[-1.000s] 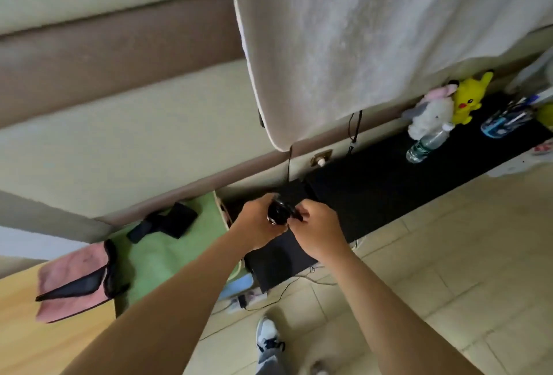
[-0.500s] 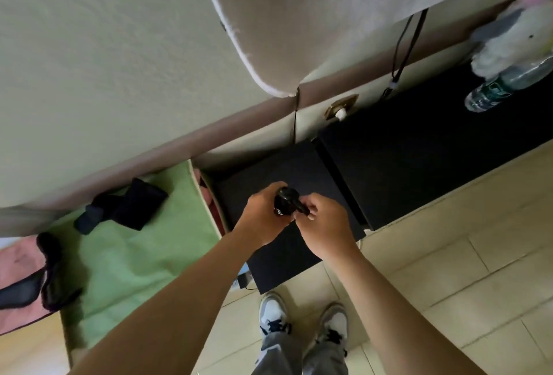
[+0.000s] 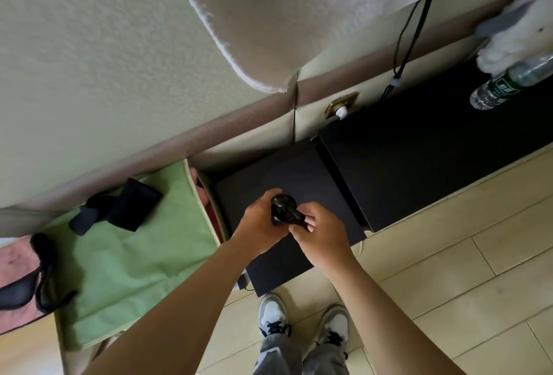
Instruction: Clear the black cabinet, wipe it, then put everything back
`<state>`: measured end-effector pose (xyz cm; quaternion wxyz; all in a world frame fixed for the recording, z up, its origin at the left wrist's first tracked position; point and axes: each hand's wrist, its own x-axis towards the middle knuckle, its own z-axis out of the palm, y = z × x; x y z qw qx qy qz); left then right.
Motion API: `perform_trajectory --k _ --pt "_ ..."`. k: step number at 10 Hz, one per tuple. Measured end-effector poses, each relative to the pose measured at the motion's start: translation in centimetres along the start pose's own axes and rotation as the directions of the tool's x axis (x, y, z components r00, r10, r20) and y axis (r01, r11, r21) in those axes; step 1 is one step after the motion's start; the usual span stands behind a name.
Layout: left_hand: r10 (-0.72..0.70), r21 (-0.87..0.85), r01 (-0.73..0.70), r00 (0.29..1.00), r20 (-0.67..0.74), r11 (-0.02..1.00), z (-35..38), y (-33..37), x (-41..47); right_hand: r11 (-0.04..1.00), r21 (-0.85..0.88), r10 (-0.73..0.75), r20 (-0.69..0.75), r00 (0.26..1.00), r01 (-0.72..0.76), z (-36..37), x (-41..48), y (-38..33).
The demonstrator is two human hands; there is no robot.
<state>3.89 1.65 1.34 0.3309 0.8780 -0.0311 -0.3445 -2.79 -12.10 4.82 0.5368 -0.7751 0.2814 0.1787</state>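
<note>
A low black cabinet runs along the wall, with a smaller black cabinet top beside it on the left. Over the smaller top, both hands hold a small glossy black object. My left hand grips its rounded body. My right hand pinches the narrow part that sticks out toward the right. What the object is I cannot tell. A plastic water bottle lies on the long cabinet at the far right, touching a white plush toy.
A green cloth-covered box with black fabric items stands left of the cabinet. A pink item lies at the far left. A white towel hangs overhead. A black cord and a wall socket sit behind the cabinet. My shoes are on the tiled floor.
The view has tilted down and come closer to the smaller cabinet top. Both hands keep hold of the black object over it. The yellow plush and other far-right items have left the view.
</note>
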Motion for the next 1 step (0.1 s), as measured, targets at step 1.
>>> perform_trajectory --k 1 --pt "0.003 0.022 -0.003 1.0 -0.002 1.0 -0.98 -0.18 -0.85 1.0 -0.024 0.013 -0.029 0.999 -0.014 -1.08 -1.14 -0.26"
